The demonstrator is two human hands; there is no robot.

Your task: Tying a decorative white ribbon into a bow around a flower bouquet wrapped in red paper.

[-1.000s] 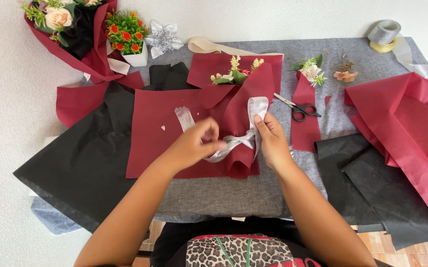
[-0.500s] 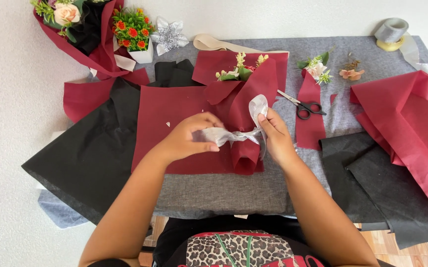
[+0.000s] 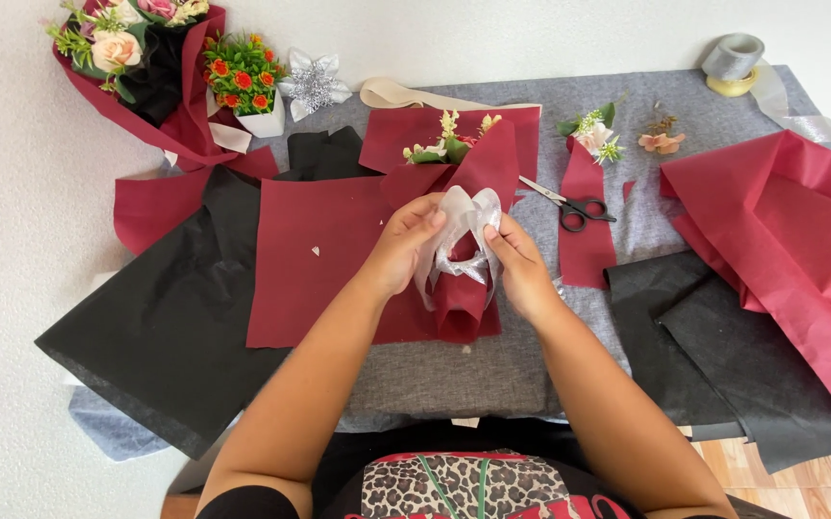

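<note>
Both hands, left hand (image 3: 404, 248) and right hand (image 3: 519, 264), pinch soft, slippery silver ribbon (image 3: 461, 223) loops closed around a light burgundy-wrapped posy (image 3: 461, 288) on the desk (image 3: 454, 370)

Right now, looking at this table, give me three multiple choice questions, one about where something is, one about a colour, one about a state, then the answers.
1. Where do the scissors lie?
A. On the grey cloth, to the right of the hands
B. On the black sheet at left
C. Inside the finished bouquet

2. What colour is the ribbon that both hands are working?
A. Gold
B. Silver-white
C. Green

3. How are the scissors?
A. Held in the right hand
B. Lying untouched, blades slightly open
C. Hanging off the table edge

Answers: 1 A, they rest on the grey cloth beside a dark red strip. 2 B, the loops between the left hand and the right hand look pale and shiny. 3 B, neither hand touches them and the blades are slightly apart.
</note>
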